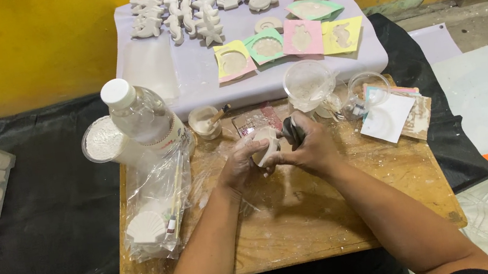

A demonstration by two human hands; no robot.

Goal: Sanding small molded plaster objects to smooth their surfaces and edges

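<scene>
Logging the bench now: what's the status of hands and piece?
Left hand cradles white plaster piece. Right hand grips dark tool against it. Plastic bottle stands left, clear of both.

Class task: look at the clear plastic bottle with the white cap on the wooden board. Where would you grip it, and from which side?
Probably the clear plastic bottle is best gripped around its body below the white cap, coming from the front right. It leans left, a white tub sits against its left, and the raised platform stands behind.
</scene>
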